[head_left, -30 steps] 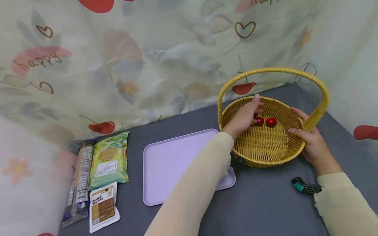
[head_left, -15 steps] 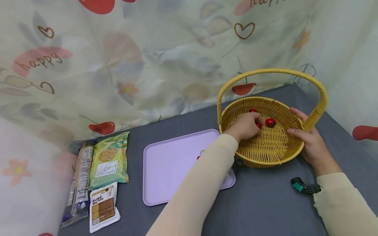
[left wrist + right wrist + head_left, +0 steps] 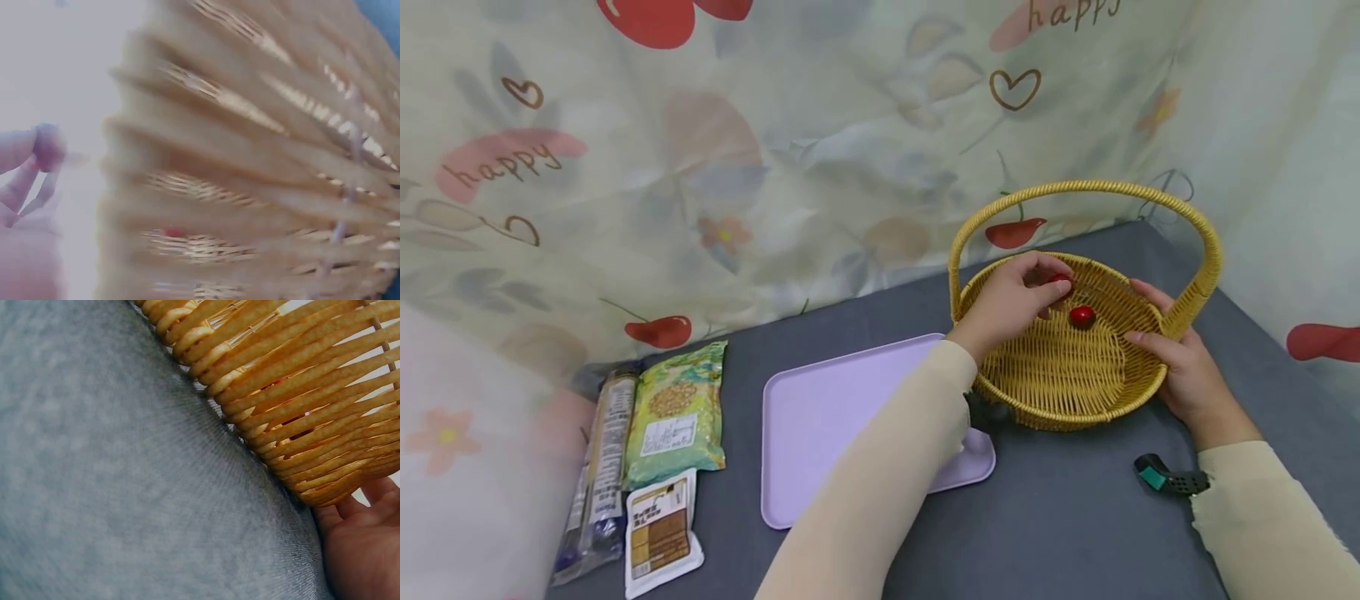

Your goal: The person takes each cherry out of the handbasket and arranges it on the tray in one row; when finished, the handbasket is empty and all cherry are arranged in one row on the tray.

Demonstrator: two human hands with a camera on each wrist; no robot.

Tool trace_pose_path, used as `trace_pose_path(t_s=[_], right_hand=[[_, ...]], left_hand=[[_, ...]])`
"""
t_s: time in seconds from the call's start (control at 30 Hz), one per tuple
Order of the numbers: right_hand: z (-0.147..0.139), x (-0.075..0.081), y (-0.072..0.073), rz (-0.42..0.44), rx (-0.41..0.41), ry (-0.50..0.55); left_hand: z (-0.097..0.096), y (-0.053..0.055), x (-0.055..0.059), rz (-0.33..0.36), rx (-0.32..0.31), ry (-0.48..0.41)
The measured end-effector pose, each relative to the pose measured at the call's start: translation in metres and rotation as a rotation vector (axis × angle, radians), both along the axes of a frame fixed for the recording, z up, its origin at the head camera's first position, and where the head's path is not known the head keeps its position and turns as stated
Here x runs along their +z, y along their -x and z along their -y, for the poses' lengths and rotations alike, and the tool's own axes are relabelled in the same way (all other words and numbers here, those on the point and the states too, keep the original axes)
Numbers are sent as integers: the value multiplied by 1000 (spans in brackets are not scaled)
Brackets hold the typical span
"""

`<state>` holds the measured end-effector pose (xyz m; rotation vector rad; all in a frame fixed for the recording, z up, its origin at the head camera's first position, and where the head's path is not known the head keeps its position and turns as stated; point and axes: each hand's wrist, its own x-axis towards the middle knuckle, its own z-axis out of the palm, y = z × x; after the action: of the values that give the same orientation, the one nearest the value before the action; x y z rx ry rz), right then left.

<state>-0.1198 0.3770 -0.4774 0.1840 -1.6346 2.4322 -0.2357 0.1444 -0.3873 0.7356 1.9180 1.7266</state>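
Basket (image 3: 1052,379) with a red fruit (image 3: 1082,317) lying inside and a second fruit (image 3: 49,148) pinched over it.
To the left there are three packets (image 3: 673,417) and one lilac tray (image 3: 816,417), which is partly hidden, because the left sleeve (image 3: 865,487) crosses over it; one black strap (image 3: 1172,477) is just beside the right sleeve (image 3: 1262,500). The left hand (image 3: 1011,300) pinches one of the two visible fruits between thumb and fingers; the right hand (image 3: 1191,371) grips the basket's side. The lying fruit is round and glossy; the basket is yellow, woven, with one arched handle (image 3: 1090,188).
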Motion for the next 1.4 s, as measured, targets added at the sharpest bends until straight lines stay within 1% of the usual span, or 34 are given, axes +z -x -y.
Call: trace_pose_path(t_s=[0.07, 0.1, 0.13, 0.2, 0.3, 0.33, 0.5, 0.57, 0.63, 0.77, 0.83, 1.0, 1.23, 1.3, 1.4], right_hand=[[1, -1, 0, -2, 1, 2], [1, -1, 0, -5, 0, 1], [0, -1, 0, -8, 0, 2], [0, 0, 0, -16, 0, 4], [-2, 0, -1, -22, 1, 9], [-2, 0, -1, -20, -2, 5], [-3, -2, -3, -6, -18, -12], [-3, -3, -3, -5, -20, -12], [-3, -3, -3, -7, -18, -7], [-3, -2, -3, -9, -19, -7], [-2, -2, -3, -2, -21, -11], [-1, 0, -2, -3, -11, -9], [3, 2, -1, -21, 6, 5], [4, 2, -1, -22, 9, 9], [5, 1, 0, -25, 12, 14]], left_hand=[[8, -4, 5, 70, -26, -77], [13, -7, 7, 85, -41, -106], [17, -9, 9, 83, -50, -118], [27, -14, 11, 46, -61, -115], [42, -20, 9, 7, -69, -109], [46, -22, 7, 16, -71, -115], [70, -32, 1, 134, -96, -192], [81, -36, 1, 165, -105, -221], [92, -39, 1, 176, -112, -246], [113, -45, 0, 161, -117, -268], [124, -48, -1, 151, -111, -269], [148, -54, -6, 163, -72, -275], [180, -65, -13, 193, -16, -329], [189, -68, -16, 201, 12, -335], [201, -72, -20, 197, 78, -322]])
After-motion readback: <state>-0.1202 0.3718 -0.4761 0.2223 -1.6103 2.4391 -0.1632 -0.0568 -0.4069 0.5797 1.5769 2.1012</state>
